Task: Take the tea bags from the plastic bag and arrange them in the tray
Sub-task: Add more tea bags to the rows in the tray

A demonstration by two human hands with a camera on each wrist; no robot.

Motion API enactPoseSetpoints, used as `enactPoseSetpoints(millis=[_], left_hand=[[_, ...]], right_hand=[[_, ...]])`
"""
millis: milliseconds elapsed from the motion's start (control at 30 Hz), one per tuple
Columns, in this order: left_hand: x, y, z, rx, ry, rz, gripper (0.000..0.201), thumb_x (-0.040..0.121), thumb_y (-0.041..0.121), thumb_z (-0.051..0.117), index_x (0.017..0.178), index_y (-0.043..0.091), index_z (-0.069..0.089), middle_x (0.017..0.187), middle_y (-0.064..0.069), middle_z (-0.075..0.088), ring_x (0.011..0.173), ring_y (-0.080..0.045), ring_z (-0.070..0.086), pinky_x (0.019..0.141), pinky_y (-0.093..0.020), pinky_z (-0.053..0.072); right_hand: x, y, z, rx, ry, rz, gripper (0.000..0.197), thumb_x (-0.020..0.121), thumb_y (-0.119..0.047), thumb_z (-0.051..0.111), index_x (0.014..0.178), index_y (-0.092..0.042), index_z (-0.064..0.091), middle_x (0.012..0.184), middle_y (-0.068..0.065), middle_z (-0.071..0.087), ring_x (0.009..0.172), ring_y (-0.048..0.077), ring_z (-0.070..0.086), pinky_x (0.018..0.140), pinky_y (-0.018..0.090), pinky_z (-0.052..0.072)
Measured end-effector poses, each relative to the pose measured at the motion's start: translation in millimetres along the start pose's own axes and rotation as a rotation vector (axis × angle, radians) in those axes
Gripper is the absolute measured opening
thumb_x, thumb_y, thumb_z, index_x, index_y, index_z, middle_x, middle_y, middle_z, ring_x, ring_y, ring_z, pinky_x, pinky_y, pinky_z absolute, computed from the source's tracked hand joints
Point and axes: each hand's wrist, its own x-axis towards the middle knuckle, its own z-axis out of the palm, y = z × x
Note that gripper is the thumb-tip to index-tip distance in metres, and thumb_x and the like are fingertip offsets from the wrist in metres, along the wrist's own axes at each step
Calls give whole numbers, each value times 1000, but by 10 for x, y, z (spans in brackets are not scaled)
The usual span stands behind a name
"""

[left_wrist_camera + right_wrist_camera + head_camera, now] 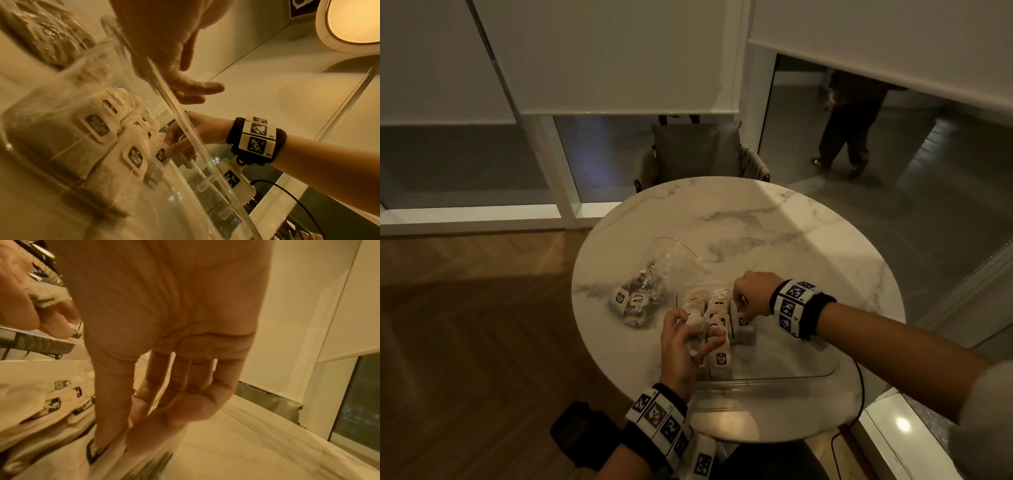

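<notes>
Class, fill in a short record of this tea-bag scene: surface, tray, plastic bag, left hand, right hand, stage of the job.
surface: round marble table
tray: clear tray, tea bags standing in rows at its far end
plastic bag: clear bag left of the tray, tea bags remaining inside
left hand: left hand holds several tea bags over the tray
right hand: right hand pinches one tea bag in the tray
stage: partly done
</notes>
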Motion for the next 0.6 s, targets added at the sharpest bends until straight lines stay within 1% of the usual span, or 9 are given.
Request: enactPoseSetpoints(millis=[67, 133, 233, 300, 400, 467, 533, 567, 600], left_hand=[[-13, 2, 0, 10, 3, 4, 24, 90, -12, 36, 90, 12, 40, 78, -19, 61, 66, -31, 66, 55, -33, 58], [-26, 4, 0, 26, 1, 9, 24, 90, -11, 36, 90, 12, 40, 81, -21, 59, 67, -31, 66, 56, -32, 58], [-33, 10, 4, 31, -2, 10, 23, 91, -11, 37, 90, 12, 40, 83, -22, 58, 66, -31, 66, 55, -32, 58], [-32, 9, 9, 36, -8, 6, 24, 91, -11, 37, 91, 13, 40, 82, -22, 58, 66, -31, 66, 54, -32, 58], [-33, 9, 11, 55, -21, 2, 23, 91, -10, 37, 92, 13, 40, 79, -22, 59, 66, -31, 66, 54, -33, 58], [-33, 13, 10, 61, -31, -2, 22, 91, -10, 37, 92, 12, 40, 76, -21, 62, 66, -31, 66, 54, -33, 58], [-34, 16, 15, 76, -46, -12, 22, 91, -10, 39, 94, 12, 42, 77, -22, 67, 69, -32, 68, 55, -32, 58], [-36, 15, 20, 84, -54, -14, 21, 92, -10, 41, 94, 11, 42, 83, -24, 69, 72, -33, 69, 55, -32, 58], [-38, 12, 26, 93, -63, -9, 21, 92, -10, 44, 95, 11, 43, 91, -26, 69, 75, -34, 70, 56, -32, 58]], right_hand=[[19, -4, 27, 1, 13, -10, 16, 81, -25, 76, 82, -23, 60, 104, 5, 66, 85, 23, 60, 67, 28, 41], [28, -3, 47, 7, 11, -16, 14, 81, -27, 76, 84, -22, 64, 102, 4, 68, 88, 23, 62, 67, 28, 42], [43, 19, 70, 26, 13, -16, 16, 78, -29, 79, 86, -21, 68, 98, 2, 68, 80, 19, 57, 66, 27, 42], [49, 40, 65, 53, 16, -15, 16, 77, -28, 80, 86, -20, 69, 94, 0, 68, 77, 17, 56, 65, 27, 43], [16, 72, 0, 118, 57, -22, 15, 77, -28, 80, 87, -20, 72, 83, -6, 62, 71, 13, 57, 63, 26, 43], [-30, 88, -60, 234, 96, -33, 13, 79, -29, 79, 87, -21, 73, 82, -6, 65, 58, 8, 58, 58, 24, 47], [-99, 70, -93, 424, 139, -81, 15, 82, -32, 77, 88, -19, 73, 82, -1, 71, 48, 1, 57, 57, 24, 52], [-151, 46, -95, 546, 158, -119, 19, 84, -35, 75, 90, -17, 74, 82, 1, 72, 47, 0, 57, 57, 23, 53], [-219, 10, -98, 665, 162, -159, 23, 85, -37, 74, 92, -15, 74, 81, 1, 71, 48, -1, 58, 55, 21, 52]])
